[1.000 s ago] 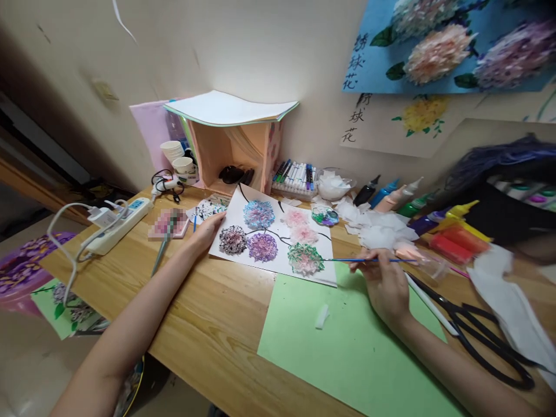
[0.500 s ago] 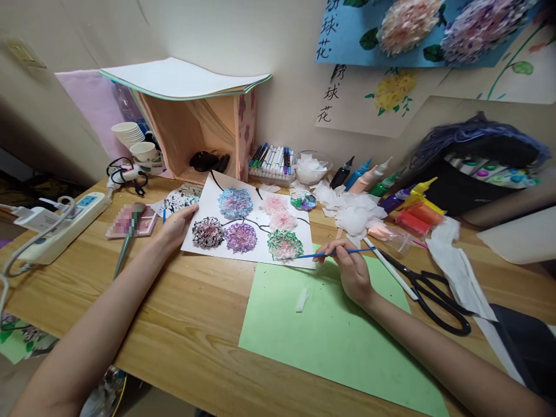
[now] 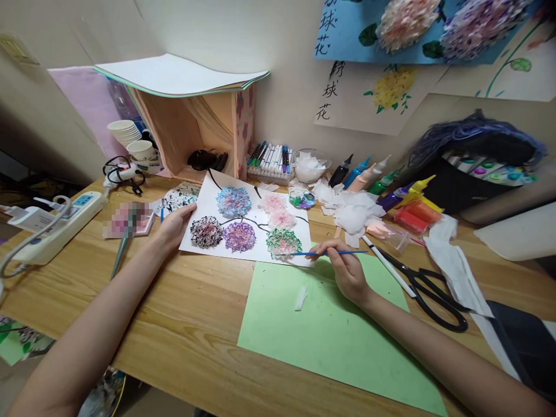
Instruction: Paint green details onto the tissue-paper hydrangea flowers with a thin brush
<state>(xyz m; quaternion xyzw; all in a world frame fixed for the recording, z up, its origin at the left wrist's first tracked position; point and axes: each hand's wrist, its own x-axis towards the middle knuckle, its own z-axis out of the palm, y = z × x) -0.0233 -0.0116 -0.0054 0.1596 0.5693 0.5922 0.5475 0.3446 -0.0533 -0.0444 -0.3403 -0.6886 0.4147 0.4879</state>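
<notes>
My left hand [image 3: 176, 229] grips the left edge of a white sheet of paper [image 3: 204, 196], which bears several ruffled tissue flowers and painted black branches. Between the fingers of my right hand [image 3: 343, 266] is a thin blue paintbrush [image 3: 321, 252], its tip touching the green-edged flower [image 3: 284, 243] at the sheet's lower right. Blue, black, purple and pink flowers fill the rest of the sheet. A green sheet [image 3: 330, 341] lies under my right wrist, with a small white paper strip [image 3: 300, 298] on it.
Black-handled scissors [image 3: 438, 295] lie right of my right hand. Behind are paint bottles [image 3: 362, 174], torn white tissue [image 3: 354, 211], a paint palette [image 3: 302, 198], a marker box [image 3: 271, 161] and a cardboard box [image 3: 195, 127]. A power strip [image 3: 65, 223] sits at left.
The brush tip has moved a little left and up, further onto the green-edged flower, along with my right hand. My left hand still holds the paper.
</notes>
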